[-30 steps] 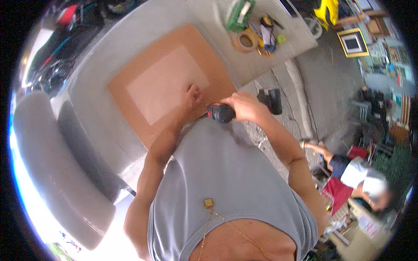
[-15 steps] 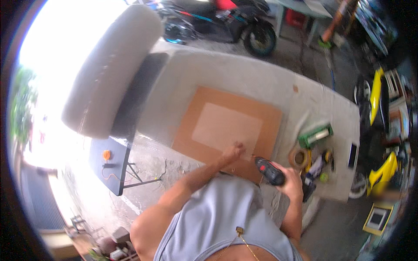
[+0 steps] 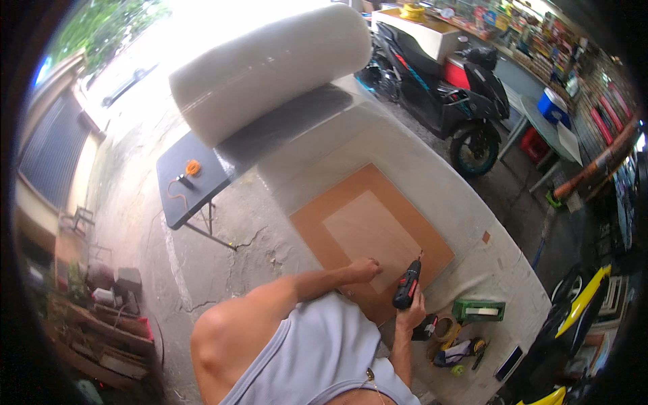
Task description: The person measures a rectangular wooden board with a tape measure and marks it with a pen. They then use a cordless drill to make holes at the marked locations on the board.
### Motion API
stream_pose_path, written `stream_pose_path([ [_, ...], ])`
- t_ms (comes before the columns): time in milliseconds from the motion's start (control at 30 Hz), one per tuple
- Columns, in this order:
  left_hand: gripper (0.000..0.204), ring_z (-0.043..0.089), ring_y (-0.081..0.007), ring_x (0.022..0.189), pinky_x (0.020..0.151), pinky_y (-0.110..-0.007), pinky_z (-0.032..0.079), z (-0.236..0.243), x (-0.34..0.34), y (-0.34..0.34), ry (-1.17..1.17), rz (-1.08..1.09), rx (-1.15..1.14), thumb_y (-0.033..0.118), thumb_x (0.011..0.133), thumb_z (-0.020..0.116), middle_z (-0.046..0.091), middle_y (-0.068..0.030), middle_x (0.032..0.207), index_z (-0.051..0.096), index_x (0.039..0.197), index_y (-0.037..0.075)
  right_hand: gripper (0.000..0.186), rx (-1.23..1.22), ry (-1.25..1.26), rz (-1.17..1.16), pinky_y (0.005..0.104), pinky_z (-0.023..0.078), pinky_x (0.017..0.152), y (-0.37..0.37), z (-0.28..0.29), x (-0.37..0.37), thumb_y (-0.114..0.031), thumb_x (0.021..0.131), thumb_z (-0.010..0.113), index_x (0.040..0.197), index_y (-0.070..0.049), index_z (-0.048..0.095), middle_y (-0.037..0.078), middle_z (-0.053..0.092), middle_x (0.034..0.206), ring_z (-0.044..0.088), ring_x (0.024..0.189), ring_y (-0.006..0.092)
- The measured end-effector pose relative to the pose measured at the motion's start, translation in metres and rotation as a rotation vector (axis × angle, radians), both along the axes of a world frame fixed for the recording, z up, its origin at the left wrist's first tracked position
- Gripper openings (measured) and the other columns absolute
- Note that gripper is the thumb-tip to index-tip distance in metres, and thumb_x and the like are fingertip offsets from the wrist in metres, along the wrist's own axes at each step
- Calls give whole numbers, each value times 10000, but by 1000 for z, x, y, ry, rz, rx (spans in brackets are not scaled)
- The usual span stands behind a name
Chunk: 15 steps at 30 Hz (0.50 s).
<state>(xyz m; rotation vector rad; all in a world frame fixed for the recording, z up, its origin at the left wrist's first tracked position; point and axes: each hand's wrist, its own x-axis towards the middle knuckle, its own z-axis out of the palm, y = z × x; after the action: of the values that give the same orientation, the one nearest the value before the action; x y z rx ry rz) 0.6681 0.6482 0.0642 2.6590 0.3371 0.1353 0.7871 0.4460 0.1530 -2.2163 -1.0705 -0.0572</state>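
Note:
My right hand (image 3: pixel 414 312) is wrapped around the handle of a black and red cordless drill (image 3: pixel 406 287). Its bit points away from me, over the right border of a flat brown board (image 3: pixel 324 223). A paler rectangle (image 3: pixel 368 226) covers the middle of that board. Above the board's near part is my left hand (image 3: pixel 365 270), its fingers curled closed; whatever they may hold is too small to make out. The board lies on a table covered with whitish sheeting (image 3: pixel 398 158).
Right of the drill lie a green tape dispenser (image 3: pixel 478 310), a tape roll (image 3: pixel 443 329), hand tools and a phone (image 3: pixel 508 363). A large wrapped roll (image 3: pixel 270 71) rests at the far left. Beside it stands a small dark table (image 3: pixel 177 206); a motorbike (image 3: pixel 442 88) is parked behind.
The view has swung, bringing more of the background in. The drill has turned from pointing left to pointing away, its bit now over the board's right border. Both hands stay closed.

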Motion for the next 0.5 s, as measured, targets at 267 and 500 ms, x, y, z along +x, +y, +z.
stream_pose_path([
  [267, 159, 634, -282, 757, 687, -391, 497, 11, -9, 12, 78, 407, -441, 175, 767, 591, 661, -144, 817, 668, 858, 69, 552, -71, 156, 122, 428, 452, 874, -1, -6, 3, -4, 705, 595, 1248, -53, 510, 187, 536, 1181, 528, 1072, 387],
  [500, 86, 607, -144, 634, 606, -284, 510, 72, -13, 5, -268, 666, -1214, 52, 779, 631, 648, -78, 749, 651, 824, -19, 740, -116, 273, 149, 414, 410, 950, -14, -18, 12, 112, 580, 589, 1289, -69, 475, 195, 485, 1212, 480, 1111, 392],
])
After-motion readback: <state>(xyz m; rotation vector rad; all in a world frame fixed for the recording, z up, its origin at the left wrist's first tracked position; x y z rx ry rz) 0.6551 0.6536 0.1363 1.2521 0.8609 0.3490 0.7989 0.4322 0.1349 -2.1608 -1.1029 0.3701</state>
